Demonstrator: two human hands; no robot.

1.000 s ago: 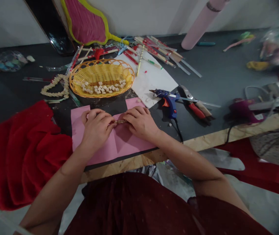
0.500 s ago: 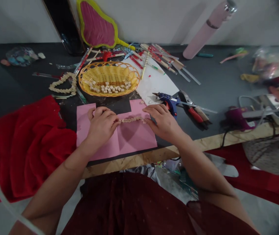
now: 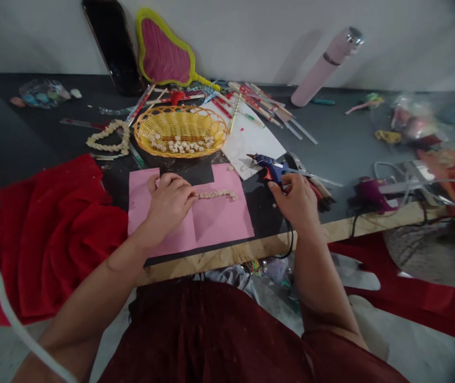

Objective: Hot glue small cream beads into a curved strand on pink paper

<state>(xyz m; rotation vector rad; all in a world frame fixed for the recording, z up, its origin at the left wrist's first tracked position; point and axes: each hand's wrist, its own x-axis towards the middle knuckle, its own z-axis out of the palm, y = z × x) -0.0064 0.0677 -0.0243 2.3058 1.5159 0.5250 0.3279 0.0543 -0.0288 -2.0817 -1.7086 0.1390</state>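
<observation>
A bumpy strip of small beige pieces [image 3: 215, 195] lies across a creased pink paper sheet [image 3: 227, 223]. My left hand [image 3: 171, 202] rests on the paper, its thumb and forefinger pinching the strip's left end. The strip's right end curls and is free. To the right, my right hand [image 3: 297, 199] is at the handle end of a blue glue gun [image 3: 274, 167], thumb and fingers apart around it; no firm grip shows. The gun lies on its side, with a long clear glue stick [image 3: 315, 176] out of its back. Pliers [image 3: 321, 194] lie partly hidden behind that hand.
A yellow basket [image 3: 179, 114] holds small beige cubes, with a beige heart outline [image 3: 110, 138] left of it. Red cloth [image 3: 60, 239] covers the left side. Farther back are a phone [image 3: 114, 48], a pink bottle [image 3: 321, 72] and scattered sticks. A purple glue gun [image 3: 373, 194] lies right.
My right hand has let go of the strip's right end and moved right to the blue glue gun. My left hand still pinches the left end. The view has shifted slightly.
</observation>
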